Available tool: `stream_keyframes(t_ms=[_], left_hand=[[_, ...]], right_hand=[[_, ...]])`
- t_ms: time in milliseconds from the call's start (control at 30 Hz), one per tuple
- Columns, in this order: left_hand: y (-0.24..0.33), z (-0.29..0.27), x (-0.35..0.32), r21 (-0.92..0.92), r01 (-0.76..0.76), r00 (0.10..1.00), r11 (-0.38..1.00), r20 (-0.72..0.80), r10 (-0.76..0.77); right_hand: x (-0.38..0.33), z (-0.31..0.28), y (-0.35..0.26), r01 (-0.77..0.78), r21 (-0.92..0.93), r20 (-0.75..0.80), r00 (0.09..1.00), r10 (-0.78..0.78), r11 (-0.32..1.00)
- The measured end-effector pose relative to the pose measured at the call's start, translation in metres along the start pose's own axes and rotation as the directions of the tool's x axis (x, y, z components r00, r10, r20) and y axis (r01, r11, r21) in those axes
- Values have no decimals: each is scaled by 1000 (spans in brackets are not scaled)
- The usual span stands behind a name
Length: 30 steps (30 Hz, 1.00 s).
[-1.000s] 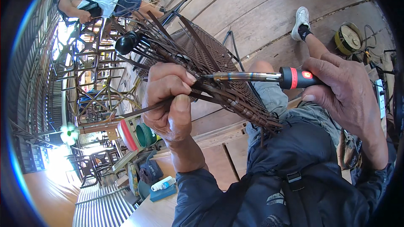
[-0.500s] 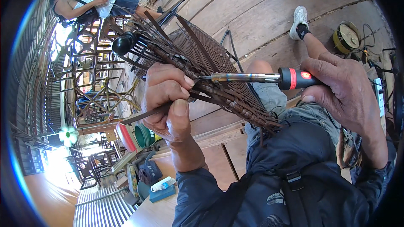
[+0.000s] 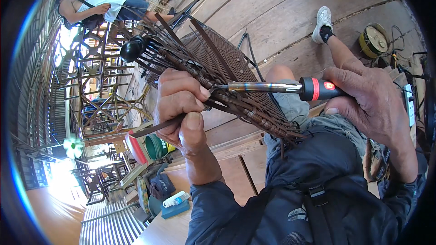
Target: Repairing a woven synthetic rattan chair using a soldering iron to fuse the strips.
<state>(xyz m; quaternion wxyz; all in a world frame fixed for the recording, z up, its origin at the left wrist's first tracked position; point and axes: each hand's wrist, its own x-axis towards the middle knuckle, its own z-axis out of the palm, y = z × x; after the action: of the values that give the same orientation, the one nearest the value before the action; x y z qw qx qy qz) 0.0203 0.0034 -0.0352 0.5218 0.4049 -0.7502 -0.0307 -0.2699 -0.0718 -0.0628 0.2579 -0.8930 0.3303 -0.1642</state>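
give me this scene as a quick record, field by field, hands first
left hand: pinches a brown strip
right hand: grips a soldering iron by its black handle
iron tip: beside the left fingertips, contact unclear
switch: lit red
wicker piece: brown, strips sticking out
floor: wooden boards
upper right: yellow bucket
upper left: another person, white top

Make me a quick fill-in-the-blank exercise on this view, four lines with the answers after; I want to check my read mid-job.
1. The right hand holds the soldering iron, its tip pointing to the picture's ____ side.
2. The left hand pinches a flat strip coloured ____.
3. The band around the iron's black handle is ____.
4. The shoe at upper right is ____.

Missing words: left; brown; red; white.
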Motion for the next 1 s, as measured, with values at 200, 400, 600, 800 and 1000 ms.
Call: stream_keyframes(t_ms=[200, 400, 600, 800, 1000], left_hand=[[-1, 1, -1, 9, -18, 1000, 1000, 8, 18], [-2, 5, -1, 10, -11, 999, 1000, -35, 12], [-3, 5, -1, 26, -9, 998, 1000, -63, 11], [-5, 7, -1, 13, -14, 997, 1000, -73, 15], [-5, 4, -3, 37, -24, 998, 999, -56, 26]], right_hand=[[1, -1, 2, -15, 24, 32, 999, 14, 1000], [2, -2, 2, -15, 27, 97, 995, 13, 1000], [3, -1, 0, 50, 62, 1, 999, -50, 997], [2, -2, 0, 44, 70, 5, 999, -45, 997], [3, 0, -1, 30, 65, 23, 999, -32, 997]])
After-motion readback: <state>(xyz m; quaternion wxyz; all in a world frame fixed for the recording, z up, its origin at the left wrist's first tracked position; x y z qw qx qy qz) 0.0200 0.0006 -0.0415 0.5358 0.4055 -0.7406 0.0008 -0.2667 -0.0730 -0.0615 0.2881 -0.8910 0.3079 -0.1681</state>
